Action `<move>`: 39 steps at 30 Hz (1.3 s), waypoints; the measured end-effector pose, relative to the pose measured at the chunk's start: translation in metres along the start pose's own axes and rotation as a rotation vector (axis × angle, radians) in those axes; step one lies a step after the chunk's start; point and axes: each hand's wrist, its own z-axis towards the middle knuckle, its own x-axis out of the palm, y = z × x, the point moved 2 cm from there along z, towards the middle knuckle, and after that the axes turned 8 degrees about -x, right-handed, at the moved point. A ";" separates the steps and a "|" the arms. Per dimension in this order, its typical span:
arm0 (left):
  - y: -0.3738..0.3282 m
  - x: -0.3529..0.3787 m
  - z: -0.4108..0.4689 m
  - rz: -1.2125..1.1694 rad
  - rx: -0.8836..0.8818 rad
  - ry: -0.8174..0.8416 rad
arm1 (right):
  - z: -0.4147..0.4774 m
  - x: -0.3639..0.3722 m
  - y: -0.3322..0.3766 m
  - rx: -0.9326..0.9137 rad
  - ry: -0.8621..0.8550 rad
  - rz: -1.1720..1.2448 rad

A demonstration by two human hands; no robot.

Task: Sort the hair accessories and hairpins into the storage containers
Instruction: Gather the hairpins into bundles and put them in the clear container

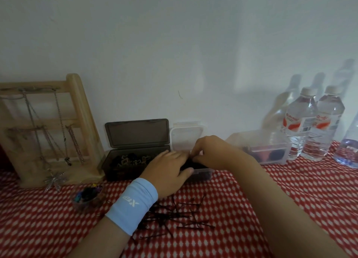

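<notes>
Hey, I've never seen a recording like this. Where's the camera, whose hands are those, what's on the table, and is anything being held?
There is no machine: a person wears one camera on the head, looking forward and down, so both arms are their own. The left hand, with a light blue wristband, holds a small clear box, thumb on its front wall. The right hand curls its fingers over the box's dark contents; whether it pinches anything is hidden. Black hairpins lie loose on the red patterned cloth. To the left stand an open smoky box and a wooden necklace rack; to the right, water bottles.
</notes>
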 end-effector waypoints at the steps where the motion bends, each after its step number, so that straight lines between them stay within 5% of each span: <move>1: 0.000 0.001 -0.001 0.002 0.008 0.037 | 0.001 0.001 0.001 0.001 0.004 0.006; 5: -0.002 0.000 -0.002 0.001 0.002 0.027 | 0.001 0.000 0.002 0.013 -0.017 -0.020; 13: 0.000 -0.037 -0.022 -0.131 -0.023 -0.286 | -0.012 -0.022 0.037 -0.053 -0.111 0.091; 21: 0.016 -0.012 -0.077 0.010 -0.277 0.434 | -0.054 0.006 0.068 0.004 0.473 -0.088; 28: 0.006 -0.010 -0.087 -0.062 -0.127 0.238 | -0.073 0.017 0.074 0.058 0.430 -0.094; 35: 0.022 -0.019 -0.098 -0.162 -0.077 0.308 | -0.060 0.028 0.091 -0.028 0.378 0.007; 39: 0.037 -0.030 -0.102 -0.141 -0.199 0.406 | -0.048 0.031 0.107 -0.090 0.310 0.024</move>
